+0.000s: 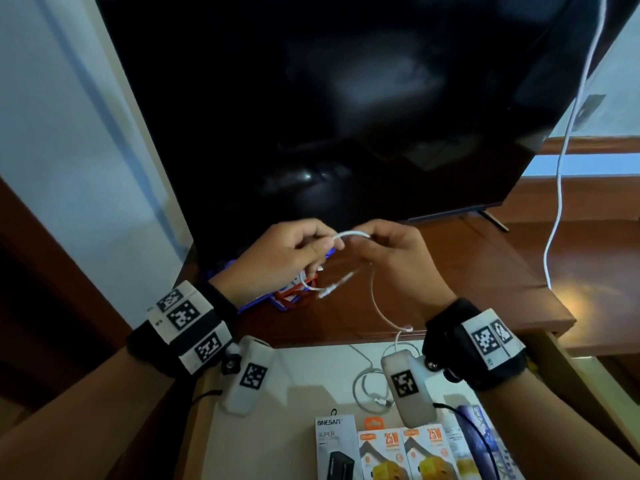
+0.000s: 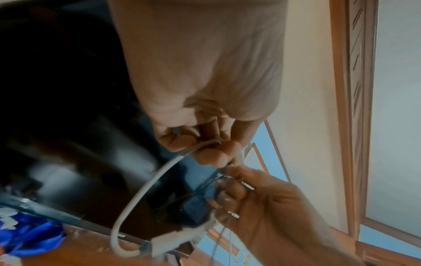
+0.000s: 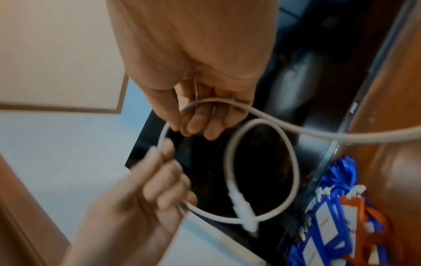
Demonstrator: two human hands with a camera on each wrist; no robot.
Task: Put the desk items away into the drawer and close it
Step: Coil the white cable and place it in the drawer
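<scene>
Both hands (image 1: 284,251) (image 1: 391,258) pinch the white cable (image 3: 262,162) — looped — above the desk (image 1: 485,278).

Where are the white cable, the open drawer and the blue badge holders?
white cable (image 1: 348,234), head view, arc held between both hands.
open drawer (image 1: 298,372), head view, bare pale floor.
blue badge holders (image 3: 328,223), right wrist view, blue frame.

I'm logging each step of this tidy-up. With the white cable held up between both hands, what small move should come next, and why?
Probably lay one more loop into the coil. The left hand and right hand both pinch the white cable above the desk, one loop is formed, and a tail hangs toward the open drawer; gathering it first should let it drop in compactly.
</scene>
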